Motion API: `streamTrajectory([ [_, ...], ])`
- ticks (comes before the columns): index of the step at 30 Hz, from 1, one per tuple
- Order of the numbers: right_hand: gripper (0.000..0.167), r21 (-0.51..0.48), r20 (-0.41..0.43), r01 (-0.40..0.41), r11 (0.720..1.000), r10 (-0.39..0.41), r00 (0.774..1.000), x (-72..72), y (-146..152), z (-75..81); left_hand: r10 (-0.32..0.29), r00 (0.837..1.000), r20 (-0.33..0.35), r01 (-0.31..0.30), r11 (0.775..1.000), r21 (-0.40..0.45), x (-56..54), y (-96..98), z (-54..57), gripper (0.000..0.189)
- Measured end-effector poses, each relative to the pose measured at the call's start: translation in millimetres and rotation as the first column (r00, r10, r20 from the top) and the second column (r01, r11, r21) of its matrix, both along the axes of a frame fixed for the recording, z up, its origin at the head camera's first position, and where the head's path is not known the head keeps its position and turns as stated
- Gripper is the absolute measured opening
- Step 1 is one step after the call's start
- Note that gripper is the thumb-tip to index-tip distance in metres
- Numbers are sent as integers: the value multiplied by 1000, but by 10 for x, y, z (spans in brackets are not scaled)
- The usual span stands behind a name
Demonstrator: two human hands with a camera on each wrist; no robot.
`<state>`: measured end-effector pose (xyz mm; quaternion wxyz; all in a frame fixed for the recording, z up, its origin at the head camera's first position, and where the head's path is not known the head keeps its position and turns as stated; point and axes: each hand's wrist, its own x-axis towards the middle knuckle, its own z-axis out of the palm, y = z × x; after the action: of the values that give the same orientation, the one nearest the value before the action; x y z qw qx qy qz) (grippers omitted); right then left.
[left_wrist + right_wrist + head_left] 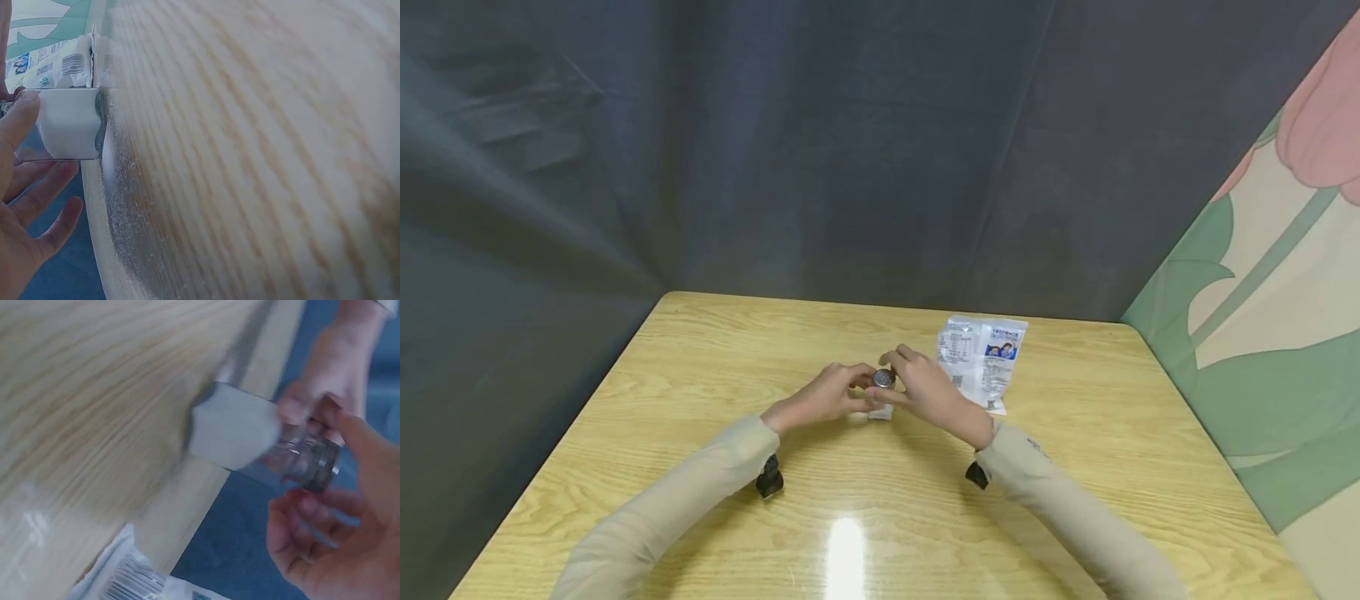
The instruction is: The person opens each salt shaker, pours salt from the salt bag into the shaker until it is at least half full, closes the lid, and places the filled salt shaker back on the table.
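A small clear jar (234,428) with white contents and a dark, shiny round cap (883,379) stands upright on the table in the middle of the head view. My left hand (827,396) grips its body between thumb and fingers; in the left wrist view the lower fingers are spread below the jar (69,125). From the other side my right hand (932,392) has thumb and fingertips around the cap. The right wrist view shows that cap (322,465) between the right thumb and fingers, on a clear neck above the white contents.
A white printed plastic packet (981,360) lies behind my right hand, near the table's far edge. The wooden table (880,533) borders a dark curtain (865,150) at the back and a flower-patterned cloth (1285,333) on the right.
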<state>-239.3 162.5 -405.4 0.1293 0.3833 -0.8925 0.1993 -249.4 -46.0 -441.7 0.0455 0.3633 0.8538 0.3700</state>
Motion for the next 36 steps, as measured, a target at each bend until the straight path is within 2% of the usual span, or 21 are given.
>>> streamTrajectory([
  [2, 38, -5, 24, -43, 999, 43, 999, 8, 22, 14, 9, 1000, 13, -9, 1000, -2, 11, 2, 1, 37],
  [4, 34, -17, 7, -48, 999, 48, 999, 15, 23, -2, 7, 1000, 23, -7, 1000, 7, 22, 8, 8, 38],
  [6, 31, -16, -49, -1, 1000, 1, 999, 17, 4, -45, 1, 1000, 14, -1, 1000, 15, 28, 17, 13, 36],
  [8, 37, -9, -106, 60, 998, -61, 993, 22, -20, -85, -3, 1000, -5, 3, 1000, 13, 32, 27, 20, 35],
  [11, 44, 4, -124, 120, 993, -118, 985, 30, -39, -106, -5, 1000, -28, 5, 1000, 4, 39, 35, 29, 33],
  [12, 44, -1, -102, 111, 994, -110, 989, 34, -39, -93, -3, 1000, -25, 3, 1000, 1, 40, 35, 32, 33],
  [15, 42, -36, 32, 43, 998, -42, 999, 44, -13, -36, 5, 1000, 0, -5, 1000, 1, 40, 28, 35, 35],
  [18, 40, -75, 118, -14, 997, 23, 993, 44, 13, 7, 10, 1000, 25, -11, 1000, 5, 31, 21, 30, 38],
  [20, 32, -85, 104, -5, 996, 14, 995, 38, 14, -1, 6, 1000, 26, -7, 1000, 10, 24, 18, 27, 37],
  [22, 28, -75, 55, 40, 996, -36, 998, 34, -4, -26, 0, 1000, 20, -1, 1000, 11, 20, 20, 30, 37],
  [25, 37, -31, -11, 124, 992, -124, 992, 27, -39, -73, -9, 1000, -5, 9, 1000, 8, 17, 26, 32, 35],
  [28, 46, 17, 28, 156, 988, -156, 987, 34, -44, -62, -7, 1000, -20, 7, 1000, -3, 20, 28, 36, 35],
  [30, 46, -2, 117, 106, 994, -105, 988, 41, -22, -23, -3, 1000, -14, 3, 1000, -5, 24, 25, 40, 35],
  [33, 45, -46, 240, 15, 999, -4, 971, 50, 27, 41, 5, 1000, 15, -5, 1000, -5, 28, 18, 40, 36],
  [35, 40, -77, 259, -24, 997, 44, 965, 39, 49, 48, 4, 1000, 24, -4, 1000, -3, 30, 13, 35, 36],
  [36, 35, -85, 255, -21, 996, 42, 966, 31, 54, 41, 3, 1000, 25, -3, 1000, -1, 32, 12, 35, 36],
])
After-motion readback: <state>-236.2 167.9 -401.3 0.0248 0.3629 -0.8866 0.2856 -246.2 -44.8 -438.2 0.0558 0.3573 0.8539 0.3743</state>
